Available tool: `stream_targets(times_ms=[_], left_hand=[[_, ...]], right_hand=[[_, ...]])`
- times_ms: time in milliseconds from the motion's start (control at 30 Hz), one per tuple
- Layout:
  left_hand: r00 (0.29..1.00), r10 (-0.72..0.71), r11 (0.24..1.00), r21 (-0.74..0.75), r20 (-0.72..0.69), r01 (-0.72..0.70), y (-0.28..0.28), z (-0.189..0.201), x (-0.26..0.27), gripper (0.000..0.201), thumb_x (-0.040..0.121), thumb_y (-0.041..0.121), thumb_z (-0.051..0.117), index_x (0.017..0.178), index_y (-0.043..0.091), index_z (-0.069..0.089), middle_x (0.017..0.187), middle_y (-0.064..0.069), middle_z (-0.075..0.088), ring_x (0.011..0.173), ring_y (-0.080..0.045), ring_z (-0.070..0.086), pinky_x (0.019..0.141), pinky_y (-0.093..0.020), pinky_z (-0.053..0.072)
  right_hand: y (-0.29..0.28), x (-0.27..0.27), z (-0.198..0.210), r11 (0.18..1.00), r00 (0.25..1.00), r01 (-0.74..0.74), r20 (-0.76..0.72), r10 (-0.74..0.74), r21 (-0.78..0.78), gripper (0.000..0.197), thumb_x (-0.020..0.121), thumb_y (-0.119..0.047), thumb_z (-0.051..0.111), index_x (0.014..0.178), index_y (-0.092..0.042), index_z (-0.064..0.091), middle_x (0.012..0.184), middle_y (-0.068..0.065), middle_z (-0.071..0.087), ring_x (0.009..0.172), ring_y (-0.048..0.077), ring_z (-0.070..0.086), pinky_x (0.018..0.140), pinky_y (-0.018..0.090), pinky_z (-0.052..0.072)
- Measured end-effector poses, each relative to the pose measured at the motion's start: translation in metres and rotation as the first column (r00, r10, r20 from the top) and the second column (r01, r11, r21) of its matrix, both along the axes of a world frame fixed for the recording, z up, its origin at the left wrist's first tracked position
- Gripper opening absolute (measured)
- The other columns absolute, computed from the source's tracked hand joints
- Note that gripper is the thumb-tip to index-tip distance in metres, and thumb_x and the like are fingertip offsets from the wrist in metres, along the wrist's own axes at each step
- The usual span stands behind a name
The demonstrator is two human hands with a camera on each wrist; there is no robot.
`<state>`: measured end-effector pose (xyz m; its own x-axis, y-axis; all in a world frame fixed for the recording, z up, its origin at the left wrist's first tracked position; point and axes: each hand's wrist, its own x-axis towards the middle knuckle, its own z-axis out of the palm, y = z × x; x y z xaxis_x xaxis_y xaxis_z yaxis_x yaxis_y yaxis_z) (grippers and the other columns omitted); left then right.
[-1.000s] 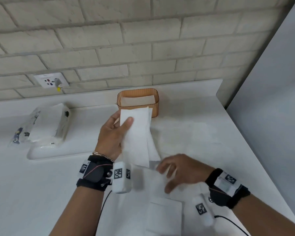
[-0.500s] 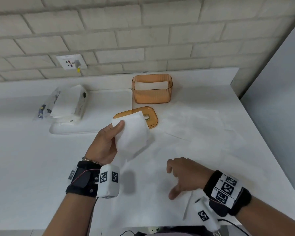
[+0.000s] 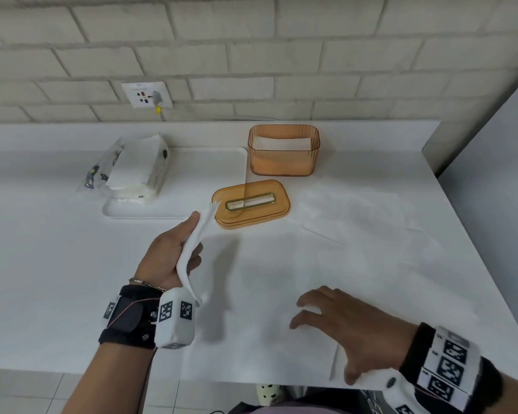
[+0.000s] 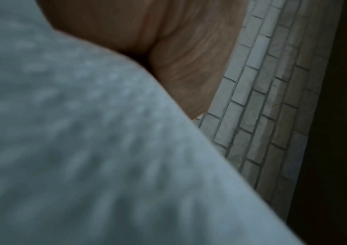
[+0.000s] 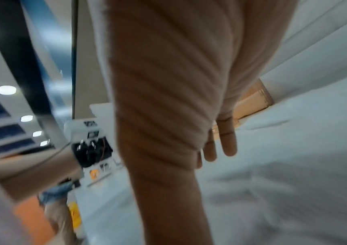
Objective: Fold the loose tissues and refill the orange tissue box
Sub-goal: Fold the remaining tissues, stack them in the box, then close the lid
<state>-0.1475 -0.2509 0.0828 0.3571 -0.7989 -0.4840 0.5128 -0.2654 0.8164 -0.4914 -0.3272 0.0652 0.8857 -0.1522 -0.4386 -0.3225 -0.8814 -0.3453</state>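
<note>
Tissue (image 3: 192, 252): folded white strip, pinched between thumb and fingers of the left hand (image 3: 168, 255), held up over the counter (image 3: 42, 279) near the front edge, edge-on and a bit curved. It fills most of the left wrist view (image 4: 84, 149), blurry.
Right hand (image 3: 350, 327): fingers spread and fairly flat on loose tissues (image 3: 281, 294) laid out on the counter, holding nothing.
Lid (image 3: 251, 202): orange, slotted, lying flat just past the held tissue, off the box.
Tissue box (image 3: 284, 150): orange, see-through, open top, near the brick wall, with white tissues low inside.
Tray (image 3: 204, 174): white, left of the box, with an opened plastic tissue pack (image 3: 132, 165) at its left end.
</note>
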Motion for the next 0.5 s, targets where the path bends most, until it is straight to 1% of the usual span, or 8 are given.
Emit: stream_targets(times_ms=[67,133,233,267,333,367,400,500], left_hand=[[0.995,-0.018,1.000,-0.016,-0.096,0.016,0.001,-0.002,0.003,0.032,0.097,0.035,0.067,0.075,0.020,0.049,0.060,0.003,0.031,0.035,-0.008,0.029,0.028,-0.018,0.027],[0.979,-0.042,0.998,-0.050,-0.202,0.032,0.001,-0.003,0.004,0.025,0.084,0.027,0.078,0.082,0.019,0.054,0.059,0.004,0.041,0.033,-0.007,0.032,0.026,-0.016,0.027],[0.971,-0.068,0.997,-0.058,-0.228,0.056,-0.001,-0.004,0.007,0.029,0.078,0.029,0.081,0.085,0.019,0.054,0.058,0.004,0.046,0.031,-0.007,0.033,0.026,-0.015,0.026],[0.969,-0.084,0.996,-0.060,-0.232,0.072,-0.001,-0.004,0.006,0.037,0.072,0.031,0.088,0.083,0.020,0.054,0.059,0.004,0.046,0.032,-0.008,0.033,0.026,-0.014,0.026],[0.959,-0.122,0.990,-0.101,-0.255,0.099,-0.002,-0.002,0.005,0.056,0.049,0.035,0.101,0.081,0.019,0.057,0.060,0.003,0.047,0.032,-0.008,0.034,0.026,-0.014,0.027],[0.956,-0.132,0.987,-0.120,-0.261,0.103,-0.002,-0.002,0.005,0.060,0.044,0.036,0.103,0.080,0.018,0.059,0.061,0.002,0.047,0.032,-0.008,0.034,0.026,-0.014,0.027],[0.954,-0.137,0.986,-0.130,-0.267,0.106,-0.001,-0.002,0.004,0.060,0.041,0.034,0.103,0.079,0.016,0.060,0.061,0.001,0.046,0.033,-0.009,0.034,0.026,-0.015,0.027],[0.951,-0.125,0.989,-0.116,-0.282,0.095,0.001,-0.002,0.001,0.055,0.036,0.028,0.095,0.072,0.012,0.056,0.060,-0.002,0.042,0.034,-0.012,0.033,0.029,-0.014,0.027]], right_hand=[[0.005,-0.004,-0.010,1.000,1.000,-0.017,-0.023,0.017,0.014,0.116,0.066,-0.036,0.095,0.155,-0.048,0.023,0.170,-0.007,0.004,0.154,0.012,0.006,0.122,0.026,0.015],[0.006,-0.003,-0.019,0.999,1.000,0.011,0.006,-0.012,0.046,0.109,0.070,-0.043,0.090,0.156,-0.050,0.024,0.173,-0.011,0.000,0.158,0.009,0.001,0.123,0.026,0.009],[0.000,0.001,-0.031,0.995,0.992,0.074,0.093,-0.081,0.074,0.076,0.080,-0.056,0.080,0.148,-0.049,0.046,0.171,-0.018,0.016,0.155,0.005,0.013,0.119,0.020,0.011],[-0.002,0.003,-0.035,0.991,0.987,0.098,0.119,-0.109,0.092,0.063,0.084,-0.059,0.075,0.142,-0.047,0.054,0.168,-0.020,0.023,0.153,0.004,0.020,0.120,0.022,0.015],[-0.007,0.008,-0.042,0.981,0.970,0.157,0.170,-0.175,0.113,0.041,0.090,-0.063,0.063,0.125,-0.044,0.069,0.161,-0.019,0.039,0.147,0.002,0.032,0.123,0.033,0.027],[-0.011,0.011,-0.045,0.972,0.952,0.205,0.207,-0.226,0.118,0.037,0.091,-0.064,0.060,0.117,-0.041,0.074,0.156,-0.019,0.046,0.143,0.001,0.037,0.121,0.038,0.032],[-0.015,0.015,-0.046,0.956,0.926,0.260,0.246,-0.287,0.134,0.032,0.093,-0.062,0.061,0.109,-0.039,0.077,0.150,-0.019,0.052,0.139,0.000,0.041,0.119,0.039,0.036],[-0.030,0.026,-0.032,0.879,0.817,0.401,0.334,-0.470,0.258,0.017,0.092,-0.051,0.074,0.098,-0.037,0.081,0.136,-0.024,0.062,0.127,-0.006,0.051,0.112,0.033,0.043]])
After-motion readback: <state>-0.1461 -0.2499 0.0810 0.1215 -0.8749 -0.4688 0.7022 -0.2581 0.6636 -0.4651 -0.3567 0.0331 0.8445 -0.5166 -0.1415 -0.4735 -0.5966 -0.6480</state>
